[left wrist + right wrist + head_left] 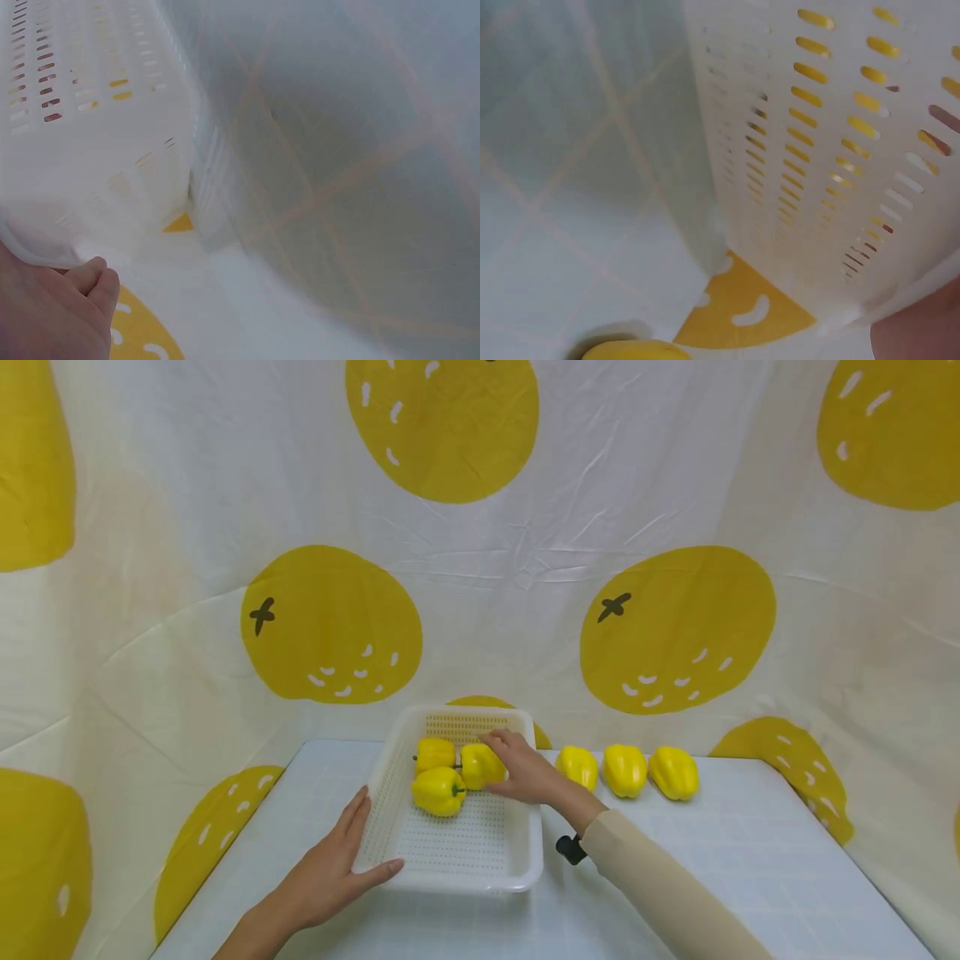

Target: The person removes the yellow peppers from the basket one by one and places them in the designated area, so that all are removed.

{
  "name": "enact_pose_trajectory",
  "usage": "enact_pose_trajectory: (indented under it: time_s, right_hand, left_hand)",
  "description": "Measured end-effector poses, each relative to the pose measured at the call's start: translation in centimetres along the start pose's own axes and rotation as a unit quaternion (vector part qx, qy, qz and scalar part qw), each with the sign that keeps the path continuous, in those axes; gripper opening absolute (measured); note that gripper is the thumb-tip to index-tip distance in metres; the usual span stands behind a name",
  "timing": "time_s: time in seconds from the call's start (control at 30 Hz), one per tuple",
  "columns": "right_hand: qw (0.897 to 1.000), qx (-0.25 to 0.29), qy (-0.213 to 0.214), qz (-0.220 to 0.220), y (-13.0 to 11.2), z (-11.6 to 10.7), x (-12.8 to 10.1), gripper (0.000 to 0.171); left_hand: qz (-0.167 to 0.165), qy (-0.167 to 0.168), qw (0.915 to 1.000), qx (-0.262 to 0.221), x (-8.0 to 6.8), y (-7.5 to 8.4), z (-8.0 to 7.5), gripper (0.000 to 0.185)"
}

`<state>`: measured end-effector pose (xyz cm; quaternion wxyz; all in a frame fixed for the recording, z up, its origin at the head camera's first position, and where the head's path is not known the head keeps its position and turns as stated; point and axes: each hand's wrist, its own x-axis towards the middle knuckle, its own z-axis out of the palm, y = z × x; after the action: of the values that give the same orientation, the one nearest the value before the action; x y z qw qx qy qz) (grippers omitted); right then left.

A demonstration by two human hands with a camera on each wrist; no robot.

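Head view had it all laid out: a cloth backdrop (525, 568) printed with big yellow fruit hung behind and around a pale checked table (750, 860), and a white perforated basket (450, 860) sat near the table's middle. The left hand (337, 868) lay flat against the basket's near-left corner, fingers straight and close together along the side wall, thumb spread along the front rim. The right hand (525, 768) reached in over the right rim, fingers gently curved over a yellow pepper (480, 766) at the back of the basket and touching it; a firm grip couldn't be told from here. Two more peppers (437, 790) lay with it, one just in front, one to its left. Out on the table to the right of the basket, three loose peppers (625, 770) stood in a row, close beside one another. Both wrist views showed little more than the basket's slotted wall up close against the table.
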<state>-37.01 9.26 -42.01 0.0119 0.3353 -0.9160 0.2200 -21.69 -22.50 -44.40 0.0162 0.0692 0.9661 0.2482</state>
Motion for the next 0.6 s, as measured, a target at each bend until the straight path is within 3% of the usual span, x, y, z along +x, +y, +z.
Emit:
enact_pose_trajectory:
  time_s: [0.27,0.6]
  right_hand:
    - [0.995,-0.095,-0.024,0.010,0.1,1.1,1.9,0.079]
    - [0.979,-0.193,-0.061,0.022,-0.1,1.7,2.6,0.067]
  left_hand:
    - [-0.001,-0.006,1.0000,-0.007,0.0,-0.2,0.1,0.123]
    - [0.004,-0.002,1.0000,-0.007,-0.1,-0.1,-0.1,0.122]
